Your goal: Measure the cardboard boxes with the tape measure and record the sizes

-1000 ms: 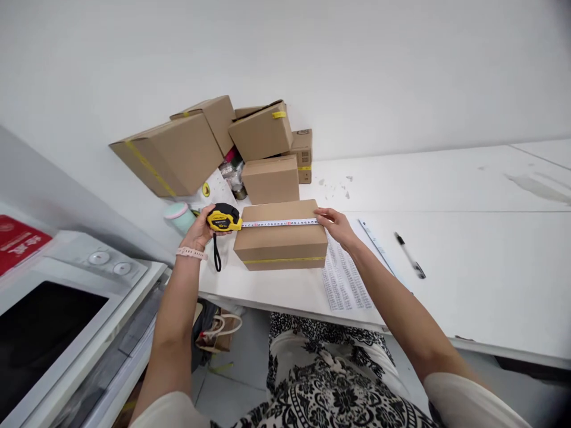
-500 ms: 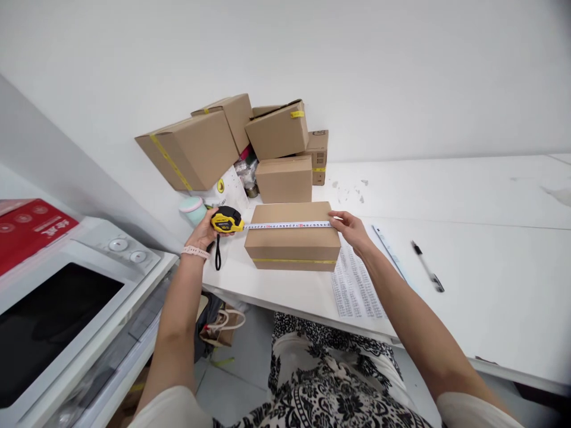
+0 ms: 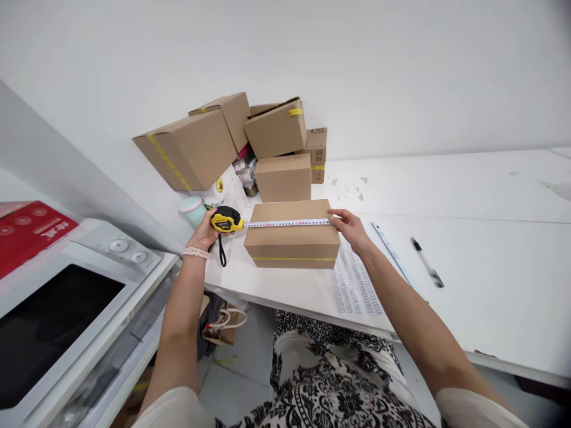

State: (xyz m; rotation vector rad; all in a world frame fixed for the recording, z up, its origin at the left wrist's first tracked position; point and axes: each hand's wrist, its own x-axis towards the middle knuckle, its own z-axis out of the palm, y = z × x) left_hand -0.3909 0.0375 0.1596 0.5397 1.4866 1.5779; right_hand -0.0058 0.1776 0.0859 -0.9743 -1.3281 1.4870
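A closed cardboard box [image 3: 292, 244] with yellow tape low on its near side lies on the white table in front of me. My left hand [image 3: 204, 233] is wrapped round a yellow and black tape measure [image 3: 227, 220] just left of the box, its black wrist strap hanging down. The white blade [image 3: 285, 224] is drawn out across the box's top from left to right. At the box's right edge, my right hand [image 3: 349, 227] pinches the blade's end. A printed sheet [image 3: 357, 285] lies partly under my right forearm.
Several cardboard boxes [image 3: 196, 148] are stacked against the wall at the back left. A mint-green cup [image 3: 193, 211] stands behind my left hand. A ruler [image 3: 392, 252] and a pen [image 3: 427, 261] lie to the right. A microwave [image 3: 66, 309] stands at the left.
The view has shifted slightly. The black strap swings a little to the right. Both hands keep their hold, with the blade still across the box.
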